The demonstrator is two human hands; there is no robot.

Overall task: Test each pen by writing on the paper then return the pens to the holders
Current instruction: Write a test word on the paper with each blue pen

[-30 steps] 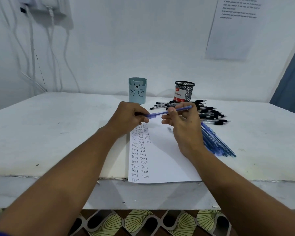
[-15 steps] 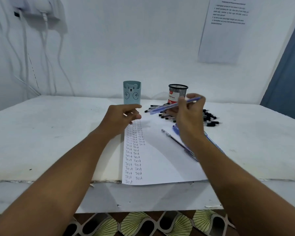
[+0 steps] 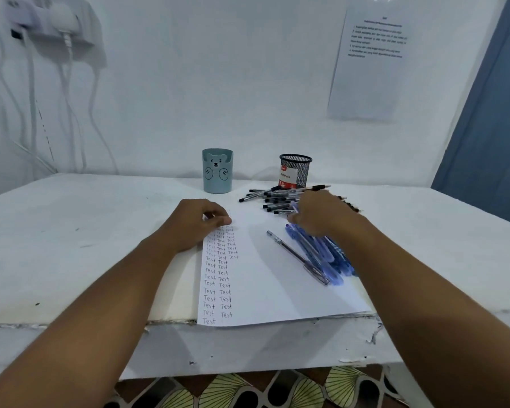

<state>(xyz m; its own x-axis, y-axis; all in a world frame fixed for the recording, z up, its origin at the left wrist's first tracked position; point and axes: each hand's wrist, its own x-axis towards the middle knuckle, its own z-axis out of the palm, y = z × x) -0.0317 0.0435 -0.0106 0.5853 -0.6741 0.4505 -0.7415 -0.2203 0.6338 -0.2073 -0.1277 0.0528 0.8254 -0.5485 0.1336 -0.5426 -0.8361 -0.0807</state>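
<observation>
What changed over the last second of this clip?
The right hand carried the blue pen down from mid-air to the blue pen pile; the left hand, off that pen, curled onto the white paper. Both holders and black-capped pens stayed put.

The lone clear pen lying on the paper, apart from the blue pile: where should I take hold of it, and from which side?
Take the clear, slim plastic pen around mid-barrel, coming from above and from its left, over the bare white paper sheet. It lies flat and diagonal, tip pointing away. The pile of blue pens crowds its right side near the cap end, so the left is probably the freer approach.
</observation>
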